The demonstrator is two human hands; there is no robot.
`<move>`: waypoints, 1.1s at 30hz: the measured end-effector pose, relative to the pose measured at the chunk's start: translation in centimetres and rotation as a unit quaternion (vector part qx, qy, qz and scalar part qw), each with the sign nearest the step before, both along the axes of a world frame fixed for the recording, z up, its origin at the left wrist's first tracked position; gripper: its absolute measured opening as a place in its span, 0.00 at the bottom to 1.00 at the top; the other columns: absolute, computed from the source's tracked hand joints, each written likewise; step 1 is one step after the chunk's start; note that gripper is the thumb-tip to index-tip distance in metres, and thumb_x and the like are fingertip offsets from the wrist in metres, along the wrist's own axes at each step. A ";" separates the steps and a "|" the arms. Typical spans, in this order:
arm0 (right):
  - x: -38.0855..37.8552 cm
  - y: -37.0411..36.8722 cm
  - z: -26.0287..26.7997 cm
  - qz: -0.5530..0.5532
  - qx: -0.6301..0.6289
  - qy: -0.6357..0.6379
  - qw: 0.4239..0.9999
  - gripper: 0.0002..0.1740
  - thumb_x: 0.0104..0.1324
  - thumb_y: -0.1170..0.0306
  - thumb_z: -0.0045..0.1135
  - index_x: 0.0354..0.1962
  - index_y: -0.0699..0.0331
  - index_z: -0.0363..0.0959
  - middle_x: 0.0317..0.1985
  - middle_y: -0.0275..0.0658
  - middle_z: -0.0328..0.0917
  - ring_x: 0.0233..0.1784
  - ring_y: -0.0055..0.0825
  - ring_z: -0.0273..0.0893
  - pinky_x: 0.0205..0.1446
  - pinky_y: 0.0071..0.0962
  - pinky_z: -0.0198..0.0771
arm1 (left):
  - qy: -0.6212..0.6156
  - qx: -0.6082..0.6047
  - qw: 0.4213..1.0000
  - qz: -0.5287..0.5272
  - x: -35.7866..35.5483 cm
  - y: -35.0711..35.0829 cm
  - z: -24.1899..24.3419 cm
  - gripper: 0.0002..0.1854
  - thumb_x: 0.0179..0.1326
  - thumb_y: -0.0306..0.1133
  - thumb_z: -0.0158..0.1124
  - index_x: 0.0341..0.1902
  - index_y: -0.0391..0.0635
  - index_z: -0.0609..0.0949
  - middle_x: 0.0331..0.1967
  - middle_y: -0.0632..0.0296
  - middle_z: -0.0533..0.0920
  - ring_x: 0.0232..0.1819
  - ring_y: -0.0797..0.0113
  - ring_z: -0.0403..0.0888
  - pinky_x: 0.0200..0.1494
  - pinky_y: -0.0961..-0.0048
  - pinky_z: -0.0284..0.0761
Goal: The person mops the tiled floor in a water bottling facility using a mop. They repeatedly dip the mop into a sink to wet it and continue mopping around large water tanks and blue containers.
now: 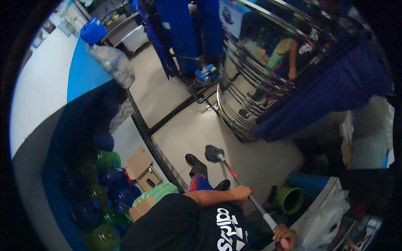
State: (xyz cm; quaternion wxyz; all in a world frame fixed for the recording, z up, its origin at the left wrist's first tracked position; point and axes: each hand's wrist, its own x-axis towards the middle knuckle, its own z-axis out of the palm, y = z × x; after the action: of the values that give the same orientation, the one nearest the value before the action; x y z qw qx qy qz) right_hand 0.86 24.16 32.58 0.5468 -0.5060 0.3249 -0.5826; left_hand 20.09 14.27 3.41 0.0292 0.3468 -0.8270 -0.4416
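A mop with a grey head rests on the beige tiled floor just ahead of my black shoes. Its grey handle slants back towards my body, with a red section lower down. My left hand grips the handle around its middle, the forearm crossing in front of my black shirt. Near the top end, my right hand is wrapped around the pole. Beyond the mop head stands a shiny ribbed metal tank, which mirrors part of the room.
Large water bottles and an open cardboard box lie at left, past a black floor strip. A green bucket is at right. Dark blue cloth drapes by the tank. A blue pump and a stuffed plastic bag stand farther off.
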 end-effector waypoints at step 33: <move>32.8 -17.2 -8.6 -0.135 -0.001 0.174 0.975 0.09 0.61 0.70 0.53 0.24 0.66 0.71 0.25 0.40 0.75 0.34 0.38 0.79 0.60 0.48 0.73 | -0.022 -0.077 0.978 0.193 30.2 -24.5 -4.3 0.14 0.61 0.40 0.69 0.38 0.42 0.79 0.41 0.47 0.81 0.43 0.39 0.82 0.46 0.47 0.78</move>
State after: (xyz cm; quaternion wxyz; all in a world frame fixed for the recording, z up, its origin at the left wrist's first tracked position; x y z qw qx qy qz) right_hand 33.65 6.93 24.02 0.3979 -0.5517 0.4800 -0.5540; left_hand 50.33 -10.23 -0.93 0.1222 0.5067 -0.7763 -0.3546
